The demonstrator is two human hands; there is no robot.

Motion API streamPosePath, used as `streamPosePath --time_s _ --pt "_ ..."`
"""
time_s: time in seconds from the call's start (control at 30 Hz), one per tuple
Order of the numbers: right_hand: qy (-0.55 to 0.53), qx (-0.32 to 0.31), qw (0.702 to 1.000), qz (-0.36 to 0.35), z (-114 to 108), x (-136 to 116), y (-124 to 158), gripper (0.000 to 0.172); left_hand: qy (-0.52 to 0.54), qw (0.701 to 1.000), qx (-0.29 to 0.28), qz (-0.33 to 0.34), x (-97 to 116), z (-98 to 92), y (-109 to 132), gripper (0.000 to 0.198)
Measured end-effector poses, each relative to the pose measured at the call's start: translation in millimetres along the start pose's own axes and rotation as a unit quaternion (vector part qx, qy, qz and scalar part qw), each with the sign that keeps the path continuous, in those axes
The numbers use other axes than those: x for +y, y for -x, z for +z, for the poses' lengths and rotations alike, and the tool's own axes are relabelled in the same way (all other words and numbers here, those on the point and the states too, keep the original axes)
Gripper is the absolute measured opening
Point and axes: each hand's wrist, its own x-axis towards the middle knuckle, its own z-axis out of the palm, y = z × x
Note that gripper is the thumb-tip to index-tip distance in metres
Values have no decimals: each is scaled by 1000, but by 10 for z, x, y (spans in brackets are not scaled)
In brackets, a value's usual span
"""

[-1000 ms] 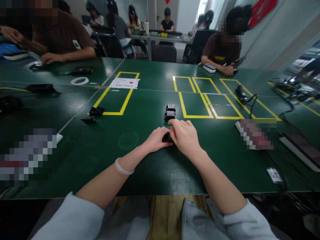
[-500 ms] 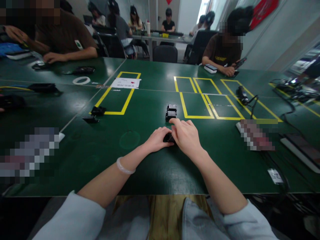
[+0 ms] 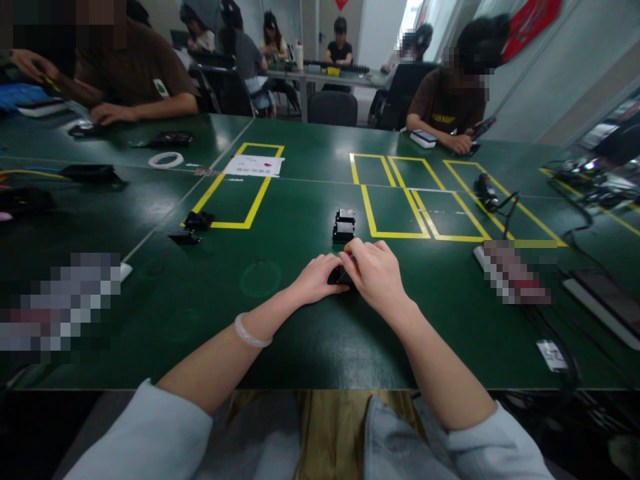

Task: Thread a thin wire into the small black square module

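One pale bracelet [image 3: 253, 332] is circling the left wrist, on the near side of the black piece [image 3: 343, 274]. That piece is sitting between the two hands over the green table [image 3: 320, 353]; whether it is touching the surface is hard to tell. The left hand [image 3: 316, 280] is wrapping it from its left, thumb along the near edge and fingers over the far side, spaced only as wide as the piece. The right hand [image 3: 377, 270] is crowding its right side, thumb and forefinger bunching narrowly at its upper edge; the back of the hand is hiding the rest, so a grip cannot be confirmed. Compared with half a second ago, the right forefinger is bending a little more, while the left hand is keeping its hold. That slight change suggests the handling is staying on this one piece. Just beyond the piece, two black blocks [image 3: 344, 228] are standing in a row. Well to its left, some dark parts [image 3: 199, 220] are lying together; to its right, yellow tape [image 3: 400, 235] is marking the table. Farthest past it, a co-worker [image 3: 445, 110] is leaning over a handheld object.
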Motion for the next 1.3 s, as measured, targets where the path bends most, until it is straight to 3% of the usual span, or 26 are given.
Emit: streamPosePath --time_s 0.3,0.5,0.7,1.3 --pt "1 -1 1000 3 -11 2 5 17 -35 999 0 20 -11 7 1 40" --pt "17 5 1000 -16 -18 -12 -5 26 -25 1000 2 13 -24 25 -3 40" --pt "5 3 1000 -6 5 -10 0 16 -27 1000 2 17 -5 10 2 40" --pt "-20 1 1000 1 18 -27 17 17 -37 999 -2 8 15 4 -3 34"
